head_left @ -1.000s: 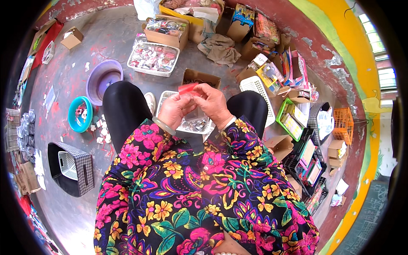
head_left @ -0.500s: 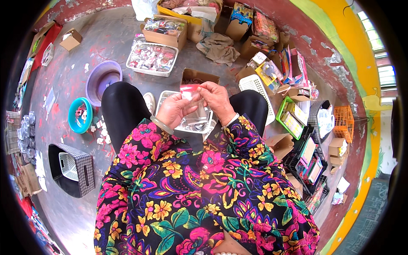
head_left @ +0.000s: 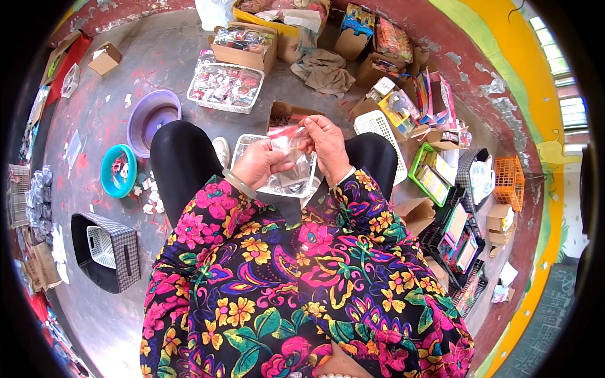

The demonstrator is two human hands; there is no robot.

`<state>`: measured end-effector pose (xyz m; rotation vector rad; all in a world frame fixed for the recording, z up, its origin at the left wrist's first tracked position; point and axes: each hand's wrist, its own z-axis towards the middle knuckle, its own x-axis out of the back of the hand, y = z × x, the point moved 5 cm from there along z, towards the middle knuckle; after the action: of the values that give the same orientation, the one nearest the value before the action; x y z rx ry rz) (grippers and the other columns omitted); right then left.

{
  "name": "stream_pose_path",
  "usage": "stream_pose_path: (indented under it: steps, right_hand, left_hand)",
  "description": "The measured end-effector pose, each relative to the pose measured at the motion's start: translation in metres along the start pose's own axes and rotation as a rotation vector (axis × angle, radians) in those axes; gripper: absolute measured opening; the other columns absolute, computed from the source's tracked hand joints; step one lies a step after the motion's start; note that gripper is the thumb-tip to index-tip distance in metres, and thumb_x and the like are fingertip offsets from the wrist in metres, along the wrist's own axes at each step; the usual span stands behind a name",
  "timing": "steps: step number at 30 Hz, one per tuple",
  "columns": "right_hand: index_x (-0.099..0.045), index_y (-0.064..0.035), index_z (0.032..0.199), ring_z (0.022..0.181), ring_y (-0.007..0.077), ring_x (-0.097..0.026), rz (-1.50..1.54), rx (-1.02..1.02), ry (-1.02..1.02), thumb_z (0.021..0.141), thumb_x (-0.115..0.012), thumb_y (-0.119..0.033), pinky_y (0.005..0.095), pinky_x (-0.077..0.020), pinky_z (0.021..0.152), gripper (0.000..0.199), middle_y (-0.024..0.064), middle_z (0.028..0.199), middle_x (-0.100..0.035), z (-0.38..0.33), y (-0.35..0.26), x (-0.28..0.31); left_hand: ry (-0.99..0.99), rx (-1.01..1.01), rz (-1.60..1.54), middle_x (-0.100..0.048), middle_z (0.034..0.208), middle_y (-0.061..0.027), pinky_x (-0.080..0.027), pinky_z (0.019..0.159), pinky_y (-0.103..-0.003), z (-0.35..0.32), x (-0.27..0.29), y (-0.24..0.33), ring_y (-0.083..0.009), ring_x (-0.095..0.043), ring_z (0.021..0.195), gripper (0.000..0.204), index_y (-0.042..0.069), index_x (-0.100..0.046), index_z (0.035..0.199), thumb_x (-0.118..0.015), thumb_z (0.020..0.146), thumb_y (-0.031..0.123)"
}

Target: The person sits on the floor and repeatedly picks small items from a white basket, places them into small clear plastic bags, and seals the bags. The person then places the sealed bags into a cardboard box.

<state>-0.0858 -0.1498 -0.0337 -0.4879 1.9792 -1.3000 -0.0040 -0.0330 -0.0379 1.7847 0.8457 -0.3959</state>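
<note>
Floor (head_left: pixel 161 53): two hands (head_left: pixel 255 165) (head_left: pixel 328 148) hold perhaps one bag (head_left: pixel 288 137).

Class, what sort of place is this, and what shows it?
Probably a storeroom or workroom: a white basket holds packets, an orange crate stands near a peeling red wall, and scraps litter the floor.

The site is a makeshift indoor workroom, indicated by red-marked concrete floor (head_left: pixel 167 53), peeling painted wall (head_left: pixel 498 104), goods-filled cardboard box (head_left: pixel 236 57), plastic basket (head_left: pixel 217 106) and orange crate (head_left: pixel 509 179).
</note>
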Motion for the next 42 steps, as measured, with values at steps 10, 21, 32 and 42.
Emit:
stream_pose_path:
  steps: [10,21,32,42]
  right_hand:
    - [-0.057,-0.0044,0.092,0.054,0.0077,-0.057,0.074,0.041,0.037,0.089,-0.052,-0.021,0.0163,-0.0401,0.045,0.018,0.0064,0.085,-0.063,-0.002,-0.009,0.001]
    - [-0.059,-0.0040,0.092,0.049,0.0057,-0.052,0.181,0.071,0.080,0.087,-0.055,-0.019,0.0164,-0.0399,0.043,0.016,0.0070,0.081,-0.063,0.001,-0.010,0.013]
    - [-0.058,-0.0045,0.091,0.057,0.0078,-0.056,0.104,0.116,-0.110,0.087,-0.054,-0.022,0.0190,-0.0434,0.052,0.019,0.0075,0.079,-0.063,-0.003,-0.021,-0.002]
    - [-0.058,-0.0059,0.089,0.064,0.0126,-0.058,0.510,0.107,0.023,0.085,-0.058,-0.020,0.0228,-0.0477,0.058,0.015,0.0066,0.081,-0.062,0.007,-0.019,0.024]
  left_hand:
    - [0.041,-0.025,-0.001,-0.055,0.105,-0.0050,-0.052,0.076,-0.026,-0.001,-0.001,0.005,-0.0129,-0.056,0.093,0.027,0.001,-0.048,0.116,-0.044,0.090,0.010]
    - [0.083,-0.007,-0.028,-0.056,0.102,-0.0051,-0.053,0.074,-0.026,0.001,0.005,0.002,-0.0129,-0.057,0.088,0.027,-0.001,-0.048,0.114,-0.046,0.089,0.007]
    - [-0.033,0.034,0.250,-0.055,0.109,-0.0037,-0.052,0.078,-0.028,0.002,0.004,-0.006,-0.0137,-0.056,0.096,0.036,0.006,-0.043,0.123,-0.047,0.087,0.004]
    - [0.021,-0.033,-0.254,-0.056,0.106,-0.0077,-0.051,0.082,-0.031,0.001,0.007,0.002,-0.0165,-0.057,0.095,0.028,-0.001,-0.047,0.114,-0.049,0.087,0.008]
